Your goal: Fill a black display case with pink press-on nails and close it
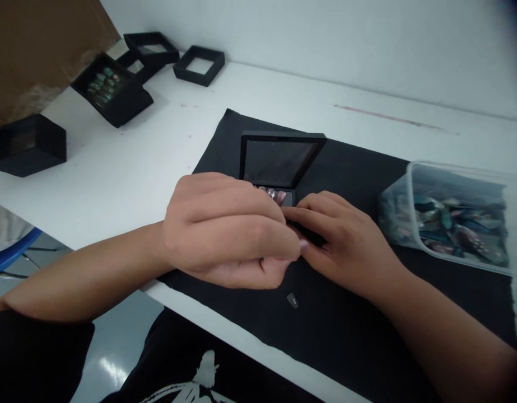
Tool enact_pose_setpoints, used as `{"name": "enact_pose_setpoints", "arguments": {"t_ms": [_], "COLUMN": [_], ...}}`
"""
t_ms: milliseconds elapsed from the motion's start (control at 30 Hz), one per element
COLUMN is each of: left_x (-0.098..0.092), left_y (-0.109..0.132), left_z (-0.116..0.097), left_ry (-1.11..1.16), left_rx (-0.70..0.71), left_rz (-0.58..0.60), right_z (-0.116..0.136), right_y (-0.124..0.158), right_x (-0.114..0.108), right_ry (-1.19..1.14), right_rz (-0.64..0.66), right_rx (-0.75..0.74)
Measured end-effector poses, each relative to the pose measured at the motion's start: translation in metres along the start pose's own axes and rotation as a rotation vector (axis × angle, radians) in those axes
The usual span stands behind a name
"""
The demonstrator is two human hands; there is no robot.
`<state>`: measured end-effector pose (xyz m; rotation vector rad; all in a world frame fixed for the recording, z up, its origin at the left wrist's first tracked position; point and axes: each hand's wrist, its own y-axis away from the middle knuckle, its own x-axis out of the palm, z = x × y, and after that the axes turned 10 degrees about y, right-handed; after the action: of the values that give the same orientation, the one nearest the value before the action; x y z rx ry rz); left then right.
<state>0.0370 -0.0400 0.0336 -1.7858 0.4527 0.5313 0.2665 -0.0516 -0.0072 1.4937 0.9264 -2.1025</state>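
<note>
A black hinged display box [283, 162] stands with its lid raised on the black mat [346, 336]. Shiny false nails [275, 194] in pink and silver show inside its lower half. My left hand [228, 229] is closed in a pinch over the front of the box. A small pinkish bit shows at its fingertips, and I cannot make out whether it is a false nail or a fingernail. Around the box's near right corner my right hand [342, 240] is curled, index finger on the edge, some fingertips hidden. One clear false nail [292, 300] lies on the mat below.
A clear plastic tub [413, 207] of packaged nails stands to the right. Black display boxes and frames [199, 64] sit at the back left, one box [111, 92] showing green nails. Another black box [29, 143] is at far left. A white wall [325, 45] runs behind the table.
</note>
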Motion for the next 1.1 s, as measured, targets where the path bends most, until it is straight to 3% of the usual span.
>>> {"name": "enact_pose_setpoints", "arguments": {"t_ms": [300, 500, 833, 933, 1100], "left_x": [-0.004, -0.003, 0.0, 0.0, 0.001], "left_y": [-0.002, -0.001, -0.002, -0.001, -0.001], "left_z": [-0.005, -0.002, -0.006, -0.004, -0.003], "left_ry": [-0.035, -0.009, -0.048, -0.039, 0.013], "left_rx": [-0.034, 0.015, -0.005, 0.009, 0.027], "left_rz": [0.044, 0.008, -0.002, -0.013, -0.032], "right_z": [0.011, 0.018, 0.021, 0.021, 0.021], "right_y": [0.0, -0.002, -0.003, -0.004, -0.01], "right_x": [0.001, 0.001, 0.005, 0.006, 0.005], "right_ry": [-0.098, -0.065, -0.044, -0.047, -0.099], "right_rz": [-0.06, -0.097, -0.056, -0.062, 0.037], "right_rx": [0.087, 0.218, 0.208, 0.254, 0.4]}}
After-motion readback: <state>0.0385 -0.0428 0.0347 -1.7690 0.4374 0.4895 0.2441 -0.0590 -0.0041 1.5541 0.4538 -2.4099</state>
